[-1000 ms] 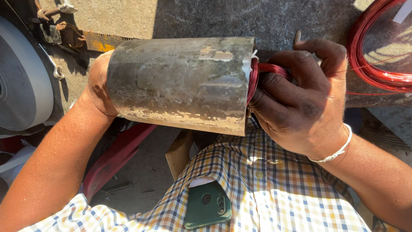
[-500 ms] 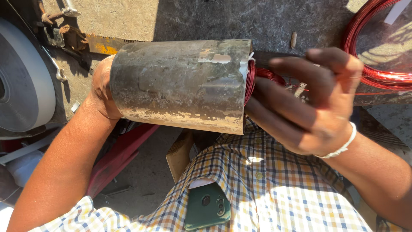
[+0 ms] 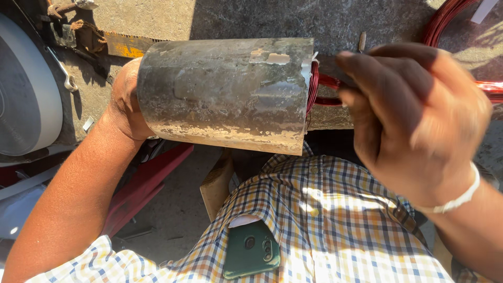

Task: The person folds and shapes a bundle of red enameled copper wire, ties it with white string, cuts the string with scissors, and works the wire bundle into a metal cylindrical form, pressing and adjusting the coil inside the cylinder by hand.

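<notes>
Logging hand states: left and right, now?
Left hand: closed on the end of the metal cylinder.
Right hand: blurred by the red wire; grip cannot be told.

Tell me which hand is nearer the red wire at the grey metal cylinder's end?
Right. The right hand hovers beside the red wire; the left hand is at the cylinder's opposite end.

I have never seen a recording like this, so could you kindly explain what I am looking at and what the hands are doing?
There is no machine here: a person wears a camera on the head, so the single picture looks down at their own two hands and checked shirt. The left hand presses against the far end of a worn metal cylinder, holding it level above the lap. Red wire is coiled at the cylinder's other end. The right hand, blurred, is beside that wire; whether it holds any I cannot tell. Behind lies a stone slab, with a larger wire coil on it. A green phone sits in the shirt pocket.
</notes>
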